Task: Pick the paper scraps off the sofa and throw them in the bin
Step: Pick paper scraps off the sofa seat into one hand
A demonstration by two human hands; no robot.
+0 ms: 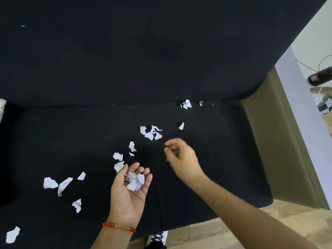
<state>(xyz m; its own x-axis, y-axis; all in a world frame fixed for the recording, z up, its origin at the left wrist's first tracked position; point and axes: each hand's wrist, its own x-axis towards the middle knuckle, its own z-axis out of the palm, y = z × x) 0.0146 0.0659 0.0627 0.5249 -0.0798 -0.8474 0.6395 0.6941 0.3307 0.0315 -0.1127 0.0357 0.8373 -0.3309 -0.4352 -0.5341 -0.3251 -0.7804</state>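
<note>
White paper scraps lie scattered over the seat of the black sofa, with a few at the crease under the backrest. The left hand is palm up, its grip cupped loosely around a small heap of gathered scraps. The right hand hovers just beside a cluster of scraps, fingers curled, thumb and forefinger slightly apart and pinching nothing.

I can read no text, label, brand or number anywhere here; the small dark device at right is too blurred.
</note>
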